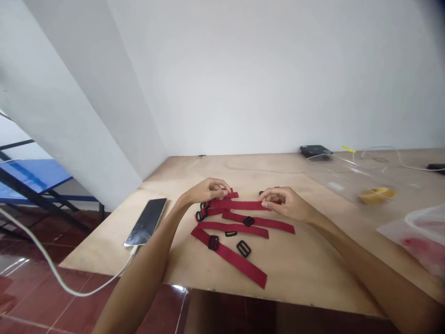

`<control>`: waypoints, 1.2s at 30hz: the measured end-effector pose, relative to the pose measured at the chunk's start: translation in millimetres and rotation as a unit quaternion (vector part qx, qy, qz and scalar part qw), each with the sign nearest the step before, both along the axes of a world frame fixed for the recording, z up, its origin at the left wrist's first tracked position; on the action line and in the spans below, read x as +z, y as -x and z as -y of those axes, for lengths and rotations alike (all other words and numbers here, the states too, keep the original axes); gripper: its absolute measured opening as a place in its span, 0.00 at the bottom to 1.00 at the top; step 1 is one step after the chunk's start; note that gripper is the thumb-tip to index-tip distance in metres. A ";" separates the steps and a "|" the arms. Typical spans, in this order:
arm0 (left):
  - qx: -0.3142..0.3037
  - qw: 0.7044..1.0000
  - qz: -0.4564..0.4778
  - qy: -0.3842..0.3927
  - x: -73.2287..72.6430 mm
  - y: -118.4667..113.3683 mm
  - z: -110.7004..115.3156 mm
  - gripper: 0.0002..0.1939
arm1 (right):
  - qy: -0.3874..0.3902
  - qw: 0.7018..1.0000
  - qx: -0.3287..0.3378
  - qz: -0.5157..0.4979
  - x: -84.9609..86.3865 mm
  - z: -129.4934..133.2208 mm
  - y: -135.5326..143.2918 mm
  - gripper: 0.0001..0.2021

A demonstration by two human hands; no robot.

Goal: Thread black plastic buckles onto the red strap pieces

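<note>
The person's left hand (207, 190) and right hand (283, 202) are both down on the wooden table (313, 260), a little way apart from each other. Between them lies a red strap (239, 204), stretched flat from one hand to the other. The left hand has its fingers curled in and pinches one end of that strap. The right hand is curled too, and its thumb and first finger pinch the other end. Just below the left hand, black buckles (201, 214) sit on the ends of some straps. Nearer to the person than both hands lie more red straps (231, 227), side by side and a bit crooked. The longest strap (239, 262) lies slanted, closest to the table edge, with a black buckle on it. A loose black buckle (244, 248) lies just beside that long strap. Out past the left hand, near the table's edge, a phone (146, 221) lies flat with a white cable (52, 264) plugged in. Far off past the right hand sits a yellow thing (377, 195) inside clear plastic, too blurry to tell what it is.
</note>
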State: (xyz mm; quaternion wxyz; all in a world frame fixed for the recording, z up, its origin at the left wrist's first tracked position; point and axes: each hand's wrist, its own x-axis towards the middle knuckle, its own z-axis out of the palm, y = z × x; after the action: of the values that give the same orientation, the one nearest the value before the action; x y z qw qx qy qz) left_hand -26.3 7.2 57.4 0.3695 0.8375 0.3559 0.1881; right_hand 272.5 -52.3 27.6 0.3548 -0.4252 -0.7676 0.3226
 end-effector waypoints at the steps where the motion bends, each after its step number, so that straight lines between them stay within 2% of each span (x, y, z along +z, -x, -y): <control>1: 0.018 0.999 -0.022 -0.015 -1.5 4.1 -3.6 0.15 | 0.029 0.999 0.027 0.011 0.7 1.3 -0.8 0.11; 4: 0.122 0.981 -0.092 -0.118 -14.1 18.0 -19.6 0.11 | 0.081 0.993 0.073 0.047 -5.4 3.1 0.7 0.09; 6: 0.154 0.967 -0.130 -0.155 -24.3 25.7 -29.5 0.08 | 0.084 0.992 0.074 0.058 -12.5 4.1 4.8 0.09; 10: 0.151 0.953 -0.164 -0.206 -38.7 30.4 -39.4 0.12 | 0.031 0.995 0.075 0.064 -19.3 8.4 16.0 0.10; 15: 0.144 0.948 -0.181 -0.218 -46.9 30.9 -43.7 0.15 | -0.034 0.996 0.022 0.080 -13.6 11.4 21.0 0.10; 19: 0.156 0.955 -0.152 -0.200 -41.6 30.6 -42.2 0.12 | -0.060 0.996 -0.030 0.064 -18.6 6.2 18.2 0.11; 22: 0.159 0.960 -0.050 -0.224 -29.0 13.3 -28.2 0.12 | -0.103 0.992 -0.077 0.013 -22.3 3.7 18.9 0.09; 23: 0.142 0.961 -0.007 -0.236 -24.7 3.4 -20.6 0.13 | -0.123 0.988 -0.088 -0.010 -21.4 4.0 19.7 0.09; 25: 0.071 0.961 0.060 -0.262 -18.8 -19.1 -2.6 0.14 | -0.154 0.981 -0.102 -0.057 -16.1 5.8 20.4 0.13; 26: 0.040 0.958 0.088 -0.271 -17.5 -30.0 6.5 0.14 | -0.152 0.980 -0.100 -0.077 -12.4 6.9 19.9 0.17; 28: -0.002 0.951 0.130 -0.282 -17.8 -47.2 22.4 0.14 | -0.095 0.987 -0.068 -0.109 -4.9 8.2 16.3 0.18; 32: 0.016 0.948 0.165 -0.273 -23.2 -57.5 35.4 0.14 | 0.058 0.984 -0.010 -0.168 2.1 5.5 3.6 0.16; 36: 0.024 0.947 0.165 -0.274 -27.3 -54.2 31.9 0.14 | 0.111 0.976 -0.013 -0.189 0.7 3.2 0.8 0.17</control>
State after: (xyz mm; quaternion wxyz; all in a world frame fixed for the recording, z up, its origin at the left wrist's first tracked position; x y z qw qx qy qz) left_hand 27.9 -24.7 30.1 0.1748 0.8551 0.2442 0.4227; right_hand 271.7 -55.5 28.2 0.4486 -0.4030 -0.6403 0.4758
